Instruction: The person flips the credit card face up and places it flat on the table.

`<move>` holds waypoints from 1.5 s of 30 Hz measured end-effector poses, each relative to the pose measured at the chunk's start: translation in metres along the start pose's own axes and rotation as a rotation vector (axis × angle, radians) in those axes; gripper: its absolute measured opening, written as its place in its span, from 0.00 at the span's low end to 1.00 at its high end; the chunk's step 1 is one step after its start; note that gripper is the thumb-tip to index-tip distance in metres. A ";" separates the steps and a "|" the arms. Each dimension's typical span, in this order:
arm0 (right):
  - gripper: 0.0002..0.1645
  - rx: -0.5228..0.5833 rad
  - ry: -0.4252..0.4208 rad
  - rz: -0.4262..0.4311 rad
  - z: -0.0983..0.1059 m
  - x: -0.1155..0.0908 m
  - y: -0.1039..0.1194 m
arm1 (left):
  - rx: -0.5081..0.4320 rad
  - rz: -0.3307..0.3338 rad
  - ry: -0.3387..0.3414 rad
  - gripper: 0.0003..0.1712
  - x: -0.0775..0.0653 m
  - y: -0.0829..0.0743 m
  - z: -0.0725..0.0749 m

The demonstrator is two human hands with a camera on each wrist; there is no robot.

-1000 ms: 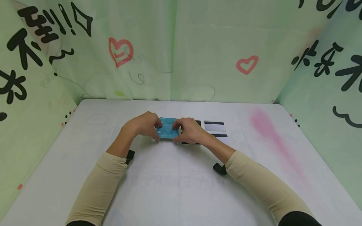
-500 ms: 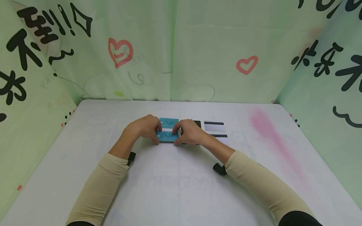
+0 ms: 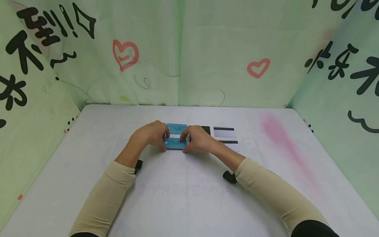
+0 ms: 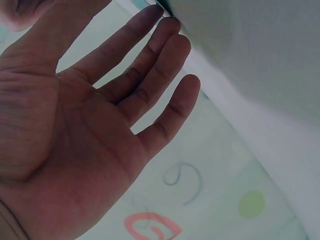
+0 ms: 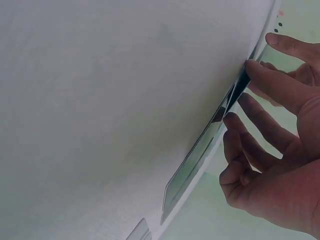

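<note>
Two blue VIP cards lie one behind the other at mid-table in the head view. My left hand [image 3: 151, 134] pinches the left end of the near VIP card [image 3: 174, 143], thumb at its near corner. At the right end, my right hand [image 3: 199, 138] grips the same card between thumb and index finger. The far VIP card [image 3: 177, 128] lies flat just beyond, a white strip between the two. In the right wrist view my thumb and fingertips meet the card's dark edge [image 5: 242, 82]; in the left wrist view the card is mostly hidden.
Right of the blue cards lies a black card [image 3: 206, 129], partly covered by my right hand. Farther right are two pale cards with dark stripes, a far one [image 3: 224, 133] and a near one [image 3: 232, 145]. Green printed curtains [image 3: 213, 65] rise behind the white table [image 3: 177, 204].
The near VIP card has moved toward me and down, from overlapping the far one to lying apart from it. Both hands shifted slightly nearer with it, then stayed almost still over the last half second.
</note>
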State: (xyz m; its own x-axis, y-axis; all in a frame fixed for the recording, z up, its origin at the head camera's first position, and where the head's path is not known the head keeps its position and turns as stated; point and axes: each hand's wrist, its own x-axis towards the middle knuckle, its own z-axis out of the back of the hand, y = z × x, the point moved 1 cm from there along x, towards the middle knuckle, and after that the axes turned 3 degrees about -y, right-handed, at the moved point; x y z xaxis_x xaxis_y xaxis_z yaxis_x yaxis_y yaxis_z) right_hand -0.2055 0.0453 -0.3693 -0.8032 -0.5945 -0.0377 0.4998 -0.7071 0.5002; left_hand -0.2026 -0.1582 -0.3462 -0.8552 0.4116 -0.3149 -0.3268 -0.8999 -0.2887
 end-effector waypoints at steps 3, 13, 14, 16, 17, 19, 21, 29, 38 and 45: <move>0.20 -0.002 -0.003 -0.002 0.001 -0.001 -0.002 | 0.000 0.005 -0.002 0.27 0.001 -0.002 -0.001; 0.19 0.022 -0.024 -0.048 0.012 -0.005 -0.011 | 0.015 0.009 -0.016 0.26 0.004 -0.002 0.001; 0.18 0.021 -0.029 -0.053 0.014 -0.006 -0.012 | 0.013 0.003 -0.017 0.26 0.005 -0.002 0.003; 0.17 0.024 -0.039 -0.059 0.018 -0.007 -0.016 | 0.000 -0.008 -0.025 0.25 0.005 -0.001 0.006; 0.17 0.022 -0.045 -0.060 0.019 -0.008 -0.017 | -0.006 -0.011 -0.031 0.24 0.006 -0.001 0.008; 0.16 0.024 -0.057 -0.063 0.023 -0.009 -0.020 | -0.015 -0.019 -0.052 0.23 0.006 0.000 0.011; 0.17 0.036 -0.063 -0.072 0.027 -0.009 -0.023 | -0.020 -0.017 -0.068 0.22 0.007 0.000 0.014; 0.20 0.062 -0.096 -0.144 0.043 -0.011 -0.041 | -0.025 -0.050 -0.086 0.21 0.030 -0.018 0.020; 0.25 0.075 -0.088 -0.227 0.057 -0.010 -0.063 | -0.052 -0.091 -0.098 0.24 0.061 -0.033 0.019; 0.28 0.070 -0.061 -0.281 0.062 -0.012 -0.074 | -0.073 -0.099 -0.095 0.25 0.075 -0.040 0.013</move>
State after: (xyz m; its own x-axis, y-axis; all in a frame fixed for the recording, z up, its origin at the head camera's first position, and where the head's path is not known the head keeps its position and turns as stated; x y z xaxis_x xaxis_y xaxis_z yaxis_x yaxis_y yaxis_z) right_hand -0.2531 0.1285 -0.3519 -0.9260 -0.3537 -0.1319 0.2334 -0.8112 0.5362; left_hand -0.2590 -0.0937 -0.3465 -0.8556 0.4794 -0.1952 -0.3846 -0.8412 -0.3800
